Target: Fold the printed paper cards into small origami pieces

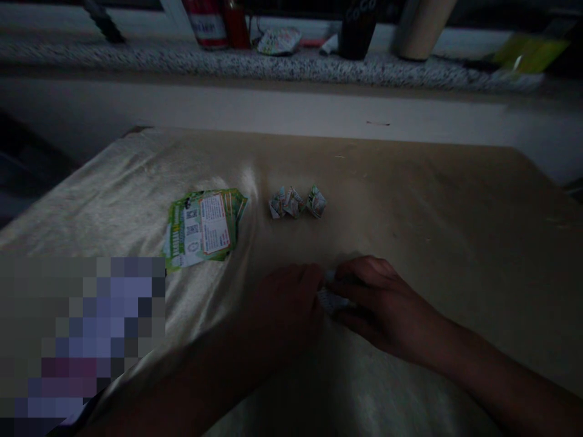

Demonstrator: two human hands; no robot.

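My left hand (285, 306) and my right hand (380, 300) meet low in the middle of the table, fingers pinched together on a small folded piece of paper (331, 297) between them. Most of that paper is hidden by the fingers. Farther back lie three small folded paper pieces (297, 203) in a row. To their left sits a stack of green printed leaflets (204, 227).
A shiny beige cloth covers the table (432, 206). Behind it runs a speckled stone ledge (273, 64) with a red can (207, 23), a dark cup (357, 27), a paper roll (421, 27) and yellow-green packets (528, 54). A blurred-out patch fills the lower left.
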